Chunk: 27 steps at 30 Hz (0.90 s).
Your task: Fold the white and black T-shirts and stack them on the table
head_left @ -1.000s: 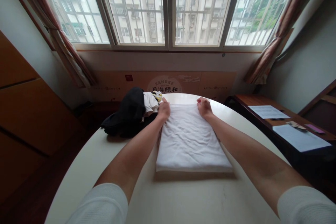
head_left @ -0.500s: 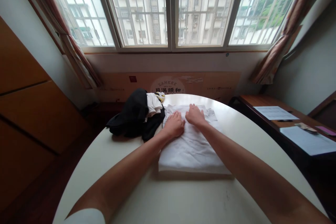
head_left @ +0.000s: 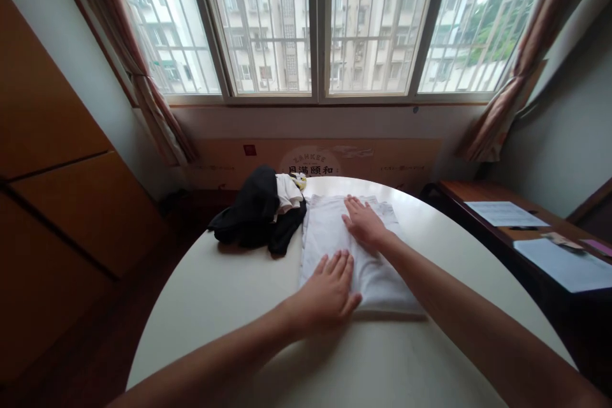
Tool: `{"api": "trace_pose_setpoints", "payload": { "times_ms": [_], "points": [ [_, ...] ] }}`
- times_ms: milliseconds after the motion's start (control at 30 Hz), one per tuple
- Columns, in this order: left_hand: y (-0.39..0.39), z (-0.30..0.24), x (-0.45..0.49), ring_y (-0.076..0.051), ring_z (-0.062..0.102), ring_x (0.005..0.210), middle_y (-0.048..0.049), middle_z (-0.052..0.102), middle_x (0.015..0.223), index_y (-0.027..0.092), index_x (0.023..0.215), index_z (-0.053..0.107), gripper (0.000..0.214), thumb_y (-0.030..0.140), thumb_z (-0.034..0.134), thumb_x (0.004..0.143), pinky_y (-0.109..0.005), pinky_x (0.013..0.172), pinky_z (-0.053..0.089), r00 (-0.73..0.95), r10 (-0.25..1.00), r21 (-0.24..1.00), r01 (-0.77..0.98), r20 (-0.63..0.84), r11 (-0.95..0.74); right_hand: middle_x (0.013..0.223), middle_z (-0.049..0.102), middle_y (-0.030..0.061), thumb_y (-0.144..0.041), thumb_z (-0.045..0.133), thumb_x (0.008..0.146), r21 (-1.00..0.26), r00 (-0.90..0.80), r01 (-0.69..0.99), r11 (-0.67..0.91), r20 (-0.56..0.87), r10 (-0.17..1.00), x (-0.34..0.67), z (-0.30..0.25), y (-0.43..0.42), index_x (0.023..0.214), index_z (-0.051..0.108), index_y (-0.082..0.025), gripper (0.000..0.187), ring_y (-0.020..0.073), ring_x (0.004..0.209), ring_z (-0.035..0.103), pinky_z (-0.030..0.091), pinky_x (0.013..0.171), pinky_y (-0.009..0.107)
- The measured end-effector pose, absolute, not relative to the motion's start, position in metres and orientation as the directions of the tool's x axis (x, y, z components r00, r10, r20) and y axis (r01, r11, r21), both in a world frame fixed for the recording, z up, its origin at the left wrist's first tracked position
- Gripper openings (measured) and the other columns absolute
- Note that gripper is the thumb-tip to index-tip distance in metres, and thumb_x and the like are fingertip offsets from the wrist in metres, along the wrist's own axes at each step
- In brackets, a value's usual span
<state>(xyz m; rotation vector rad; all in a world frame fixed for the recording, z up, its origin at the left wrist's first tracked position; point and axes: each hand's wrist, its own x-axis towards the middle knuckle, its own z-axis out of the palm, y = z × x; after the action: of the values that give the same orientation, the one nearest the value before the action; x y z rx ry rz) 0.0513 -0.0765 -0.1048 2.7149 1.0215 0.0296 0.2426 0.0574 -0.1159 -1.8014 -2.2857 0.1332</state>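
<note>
A folded white garment [head_left: 325, 229] lies flat on the round white table [head_left: 210, 319]; its exact kind I cannot make out. My left hand [head_left: 329, 290] rests palm down over its near left part, fingers stretched out. Farther back, my right hand [head_left: 364, 222] lies on the cloth's upper middle, also with straight fingers. Neither hand grips anything. Soft creases run through the cloth beside the right wrist. Left of it sits a heap of black clothing [head_left: 251, 210] with a white piece of cloth [head_left: 289, 193] tucked in it.
At the right stands a brown desk [head_left: 459, 192] bearing paper sheets [head_left: 507, 213]. A large printed cardboard box [head_left: 406, 156] is behind the table, under the barred window. Wooden cabinets [head_left: 57, 204] stand at the left.
My left hand has slid toward me from the cloth's left back part to its near edge. My right hand has flattened, its fingers now straight. The cloth looks smoother on the left.
</note>
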Motion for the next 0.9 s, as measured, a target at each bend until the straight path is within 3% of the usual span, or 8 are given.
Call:
{"api": "trace_pose_setpoints", "payload": {
  "times_ms": [100,200,400,600,767,900],
  "points": [
    [-0.111,-0.106,0.055,-0.037,0.017,0.164,-0.0272,0.025,0.173,-0.001,0.168,0.024,0.085,0.061,0.032,0.11,-0.051,0.133,0.013,0.831,0.557,0.273,0.537,-0.004,-0.798,0.176,0.023,0.0117,-0.047,0.042,0.107,-0.258,-0.618,0.745,0.616,0.082,0.782,0.217,-0.117,0.041,0.171,0.028,-0.015,0.072,0.0254,0.164,0.02,0.012,0.133,0.048],
    [-0.12,-0.104,0.059,-0.035,0.019,0.164,-0.0216,0.03,0.173,0.005,0.169,0.026,0.084,0.064,0.033,0.109,-0.048,0.134,0.012,0.904,0.421,0.305,0.381,0.074,-0.873,0.176,0.024,0.0111,-0.051,0.037,0.109,-0.308,-0.721,0.647,0.697,0.051,0.691,0.205,-0.122,0.04,0.171,0.028,-0.018,0.071,0.0263,0.164,0.021,0.012,0.133,0.051],
    [-0.117,-0.103,0.059,-0.035,0.023,0.163,-0.0116,0.036,0.173,0.017,0.17,0.03,0.076,0.063,0.035,0.11,-0.054,0.133,0.01,0.919,0.384,0.376,0.328,0.083,-0.867,0.177,0.021,0.0102,-0.051,0.031,0.111,-0.283,-0.712,0.661,0.695,0.055,0.7,0.205,-0.126,0.088,0.171,0.027,-0.021,0.067,0.0277,0.165,0.017,0.009,0.132,0.056],
    [-0.116,-0.1,0.062,-0.038,0.028,0.16,-0.0043,0.037,0.173,0.027,0.168,0.035,0.071,0.063,0.042,0.108,-0.061,0.129,0.019,0.917,0.395,0.404,0.338,0.064,-0.85,0.178,0.019,0.0076,-0.044,0.026,0.111,-0.233,-0.593,0.782,0.577,0.004,0.805,0.203,-0.126,0.139,0.172,0.024,-0.019,0.065,0.0248,0.165,0.014,0.006,0.132,0.054],
    [-0.118,-0.099,0.062,-0.042,0.028,0.159,-0.0068,0.031,0.176,0.035,0.163,0.045,0.063,0.065,0.043,0.107,-0.066,0.126,0.022,0.91,0.41,0.384,0.357,0.062,-0.851,0.178,0.017,0.011,-0.04,0.02,0.111,-0.22,-0.382,0.898,0.381,0.043,0.923,0.208,-0.117,0.14,0.172,0.019,-0.013,0.067,0.0247,0.165,0.014,0.007,0.132,0.054],
    [-0.12,-0.099,0.062,-0.043,0.029,0.159,-0.0112,0.033,0.174,0.037,0.163,0.044,0.067,0.069,0.045,0.104,-0.068,0.126,0.021,0.907,0.41,0.413,0.339,0.095,-0.845,0.179,0.011,0.0099,-0.048,0.023,0.111,-0.197,-0.34,0.911,0.363,0.141,0.93,0.224,-0.121,0.098,0.173,0.015,-0.014,0.071,0.0241,0.166,0.01,0.006,0.132,0.054]
  ]
}}
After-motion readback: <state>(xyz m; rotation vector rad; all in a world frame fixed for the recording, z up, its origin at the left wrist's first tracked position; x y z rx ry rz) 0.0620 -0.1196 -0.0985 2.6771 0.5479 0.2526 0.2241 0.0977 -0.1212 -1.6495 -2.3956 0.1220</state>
